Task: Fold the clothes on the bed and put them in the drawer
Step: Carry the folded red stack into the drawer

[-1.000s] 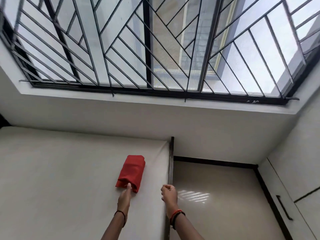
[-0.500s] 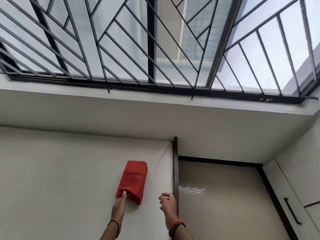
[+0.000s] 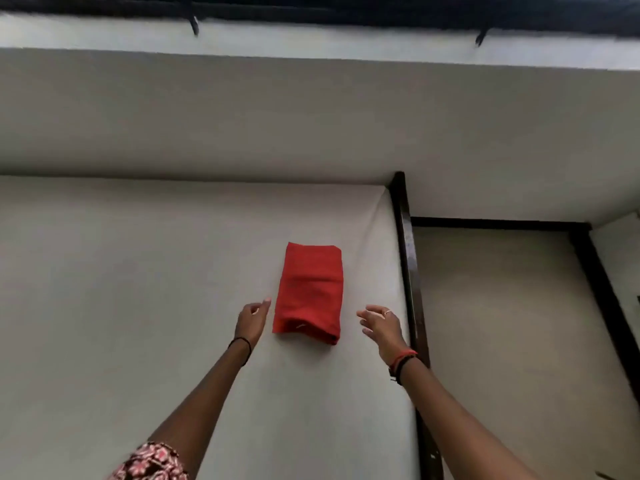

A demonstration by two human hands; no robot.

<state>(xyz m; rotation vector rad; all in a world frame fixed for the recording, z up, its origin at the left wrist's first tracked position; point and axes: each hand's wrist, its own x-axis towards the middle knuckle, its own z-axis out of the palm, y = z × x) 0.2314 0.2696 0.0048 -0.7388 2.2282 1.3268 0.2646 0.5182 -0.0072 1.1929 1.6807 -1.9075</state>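
While the folded red garment [image 3: 308, 292] lies flat on the white-sheeted bed [image 3: 138, 306], near the bed's right side and with its long edges running away from the person, both hands sit low on either side of its near end and hold nothing. The left hand [image 3: 251, 322] has loosely curled fingers, and its forefinger points at the garment's left edge from just beside it. Only a thin strip of sheet seems to separate them. The right hand [image 3: 381, 325] is opened out with its fingers spread and relaxed. It stands clearly apart from the garment's right edge, over the bare sheet between the cloth and the dark wooden bed frame [image 3: 407, 271]. A ring [image 3: 388, 311] shows on one of its fingers, red and black bangles [image 3: 401, 363] circle that wrist, and a thin black band [image 3: 242, 348] circles the left wrist. A patterned sleeve [image 3: 152, 460] shows at the bottom edge. The garment's nearest end shows stacked layers of fold. Beyond the frame lies a pale floor [image 3: 502, 323], and a plain wall [image 3: 311, 116] rises behind the bed.
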